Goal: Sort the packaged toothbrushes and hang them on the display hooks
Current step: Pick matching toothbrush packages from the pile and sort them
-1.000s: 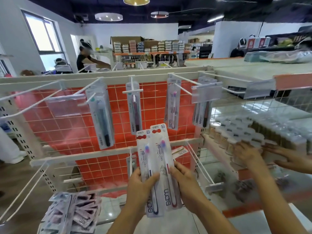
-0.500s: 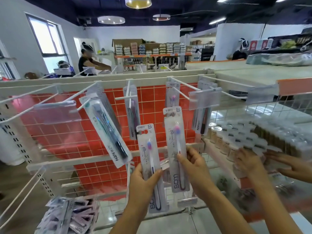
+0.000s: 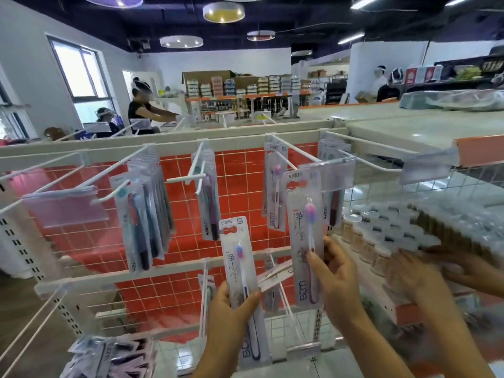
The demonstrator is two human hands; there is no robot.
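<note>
Gripping one toothbrush pack each: left hand (image 3: 231, 312) low (image 3: 240, 274), right hand (image 3: 334, 279) higher pack (image 3: 305, 241) near hook (image 3: 293, 152).

2 bare forearms, no sleeves

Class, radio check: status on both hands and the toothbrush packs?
Left hand grips purple-handled pack, held low. Right hand holds red-handled pack raised toward upper hook. Price-tag holder crowds that hook.

"BDM" runs down the white card toothbrush pack with the red-handled brush (image 3: 306, 241) and the white card pack with the dark-handled brush (image 3: 240, 271).
</note>
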